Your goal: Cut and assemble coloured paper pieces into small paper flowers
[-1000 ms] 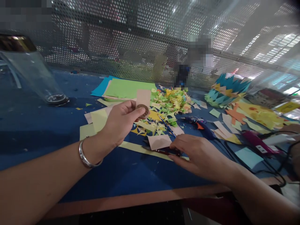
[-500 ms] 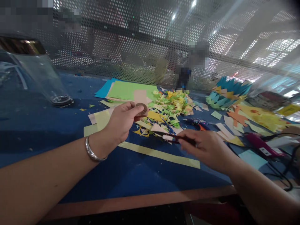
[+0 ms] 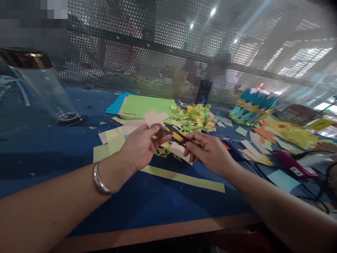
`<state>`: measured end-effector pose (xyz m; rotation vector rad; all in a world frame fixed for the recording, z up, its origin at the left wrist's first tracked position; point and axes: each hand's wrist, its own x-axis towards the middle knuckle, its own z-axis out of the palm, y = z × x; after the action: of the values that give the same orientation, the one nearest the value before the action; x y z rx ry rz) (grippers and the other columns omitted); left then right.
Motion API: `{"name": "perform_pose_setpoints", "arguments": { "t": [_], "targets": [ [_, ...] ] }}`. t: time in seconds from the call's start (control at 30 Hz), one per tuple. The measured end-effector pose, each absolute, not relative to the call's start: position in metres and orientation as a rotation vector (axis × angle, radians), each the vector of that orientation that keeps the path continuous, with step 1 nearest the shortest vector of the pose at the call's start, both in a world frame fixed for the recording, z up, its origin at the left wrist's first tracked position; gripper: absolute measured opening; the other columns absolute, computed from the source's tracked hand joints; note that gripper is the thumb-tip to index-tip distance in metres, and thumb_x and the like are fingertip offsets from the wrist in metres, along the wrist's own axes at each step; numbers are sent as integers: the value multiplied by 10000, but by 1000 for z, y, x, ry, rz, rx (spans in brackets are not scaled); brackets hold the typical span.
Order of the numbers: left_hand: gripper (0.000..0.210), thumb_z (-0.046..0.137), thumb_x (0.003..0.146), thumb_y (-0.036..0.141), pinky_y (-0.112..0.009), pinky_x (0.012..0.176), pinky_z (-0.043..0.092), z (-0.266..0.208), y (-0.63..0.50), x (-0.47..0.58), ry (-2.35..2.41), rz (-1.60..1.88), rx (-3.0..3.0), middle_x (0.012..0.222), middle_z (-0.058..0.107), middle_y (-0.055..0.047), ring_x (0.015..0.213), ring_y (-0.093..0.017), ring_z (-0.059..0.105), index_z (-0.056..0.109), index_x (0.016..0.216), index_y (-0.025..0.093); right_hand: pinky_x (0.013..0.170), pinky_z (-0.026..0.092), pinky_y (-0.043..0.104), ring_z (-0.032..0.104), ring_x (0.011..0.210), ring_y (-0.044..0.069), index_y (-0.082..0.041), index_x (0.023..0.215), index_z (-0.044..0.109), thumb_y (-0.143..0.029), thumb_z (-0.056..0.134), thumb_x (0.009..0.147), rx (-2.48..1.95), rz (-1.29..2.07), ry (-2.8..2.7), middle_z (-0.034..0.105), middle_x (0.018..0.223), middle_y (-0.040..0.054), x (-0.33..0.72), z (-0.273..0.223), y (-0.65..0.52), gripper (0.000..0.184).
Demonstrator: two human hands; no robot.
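Observation:
My left hand (image 3: 140, 146), with a silver bangle on its wrist, is closed on a round brown disc (image 3: 157, 129). Pale pink paper (image 3: 152, 117) shows just behind the disc; whether the fingers also pinch it I cannot tell. From the right, my right hand (image 3: 204, 149) grips a slim tool with dark red handles (image 3: 179, 137) and a dark tip; its exact kind is unclear. The tip reaches the left fingertips beside the disc. Beneath both hands lie cut paper scraps (image 3: 164, 151) and a long pale yellow strip (image 3: 184, 178).
A clear bottle (image 3: 56, 95) stands at left. Behind are stacked green sheets (image 3: 150, 103) and a heap of paper offcuts (image 3: 196, 117). To the right sit a zigzag paper crown (image 3: 250, 107), a purple power strip (image 3: 292, 165) and black cables. A perforated metal screen (image 3: 158, 63) runs along the back.
My right hand has moved left and up, bringing the red-handled tool to the disc in my left hand. The tool was apart from the left fingers before. My left hand has stayed nearly in place.

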<state>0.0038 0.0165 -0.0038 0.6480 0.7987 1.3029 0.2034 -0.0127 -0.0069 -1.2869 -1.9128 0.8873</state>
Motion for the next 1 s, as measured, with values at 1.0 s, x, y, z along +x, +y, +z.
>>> {"name": "perform_pose_setpoints", "arguments": {
  "t": [1.0],
  "targets": [
    [93,737,821,243,-326,805,523,-11,1,15,868,987,955,895,741,-45,798,-176,684,667,850,190,592,440,261,529,631,135,-244,1108,606,-342,643,889,-1180,475,-2029,598,762,-11,200,-21,-2,243]
  ]
}}
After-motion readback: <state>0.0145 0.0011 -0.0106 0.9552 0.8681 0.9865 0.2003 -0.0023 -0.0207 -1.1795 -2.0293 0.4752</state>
